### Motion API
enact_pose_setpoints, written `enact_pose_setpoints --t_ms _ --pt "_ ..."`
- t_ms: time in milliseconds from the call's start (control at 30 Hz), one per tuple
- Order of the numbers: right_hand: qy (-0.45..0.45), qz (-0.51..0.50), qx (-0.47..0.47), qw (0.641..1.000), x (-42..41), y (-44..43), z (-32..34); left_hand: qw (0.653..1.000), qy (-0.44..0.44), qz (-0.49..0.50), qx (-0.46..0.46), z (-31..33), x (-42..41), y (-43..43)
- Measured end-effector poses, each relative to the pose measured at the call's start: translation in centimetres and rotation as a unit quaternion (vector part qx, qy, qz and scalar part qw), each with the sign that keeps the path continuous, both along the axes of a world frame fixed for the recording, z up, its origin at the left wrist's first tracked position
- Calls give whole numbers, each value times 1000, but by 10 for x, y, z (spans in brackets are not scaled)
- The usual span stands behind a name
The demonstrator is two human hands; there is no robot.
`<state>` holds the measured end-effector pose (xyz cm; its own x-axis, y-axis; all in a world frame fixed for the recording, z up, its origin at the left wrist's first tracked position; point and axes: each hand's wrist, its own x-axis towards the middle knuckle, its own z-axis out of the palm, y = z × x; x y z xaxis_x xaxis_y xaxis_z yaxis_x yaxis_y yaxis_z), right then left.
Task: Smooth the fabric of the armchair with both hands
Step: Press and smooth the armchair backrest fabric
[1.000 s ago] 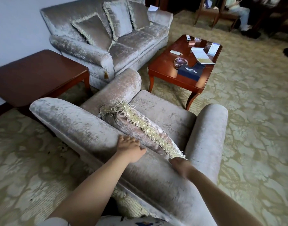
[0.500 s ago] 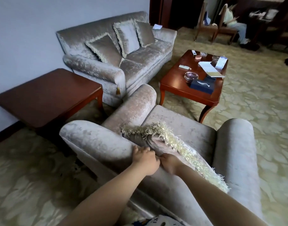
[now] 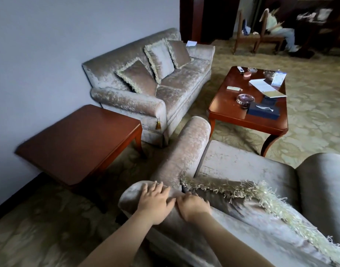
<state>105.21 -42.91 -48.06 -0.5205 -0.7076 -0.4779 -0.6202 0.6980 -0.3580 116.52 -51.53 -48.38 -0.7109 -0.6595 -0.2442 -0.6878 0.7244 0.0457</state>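
While both open palms, left hand (image 3: 155, 201) and right hand (image 3: 192, 207), press flat on the beige crushed-velvet armchair (image 3: 186, 151) backrest, gripping nothing, its soft pile likely yields easily.

**Sofa, two tables and a patterned carpet**

A pale velvet sofa (image 3: 165, 87) stands against the blue-grey wall (image 3: 50, 54), with three fringed cushions (image 3: 159, 60) propped on its seat and a white paper (image 3: 191, 43) on its far arm. Just beside it sits a bare wooden side table (image 3: 78, 139). A coffee table (image 3: 230, 110) holds clutter — a glass ashtray (image 3: 244, 98), a dark tissue box (image 3: 264, 110), loose papers (image 3: 265, 87). Floral carpet (image 3: 317, 105) covers the floor. Far back, a seated person (image 3: 277, 27) — blurred.
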Motion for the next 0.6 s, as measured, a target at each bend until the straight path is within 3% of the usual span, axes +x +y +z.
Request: enact_pose_setpoints --t_ms 267,433,600 --pt "-62 55 38 996 -7 -37 -11 998 -9 46 43 -8 -7 -29" --pt "-129 -8 -1 992 -22 -55 -13 999 24 41 -5 -11 -13 -40" --pt "-105 2 2 994 -40 -68 -7 998 33 47 -8 -3 -25 -60"
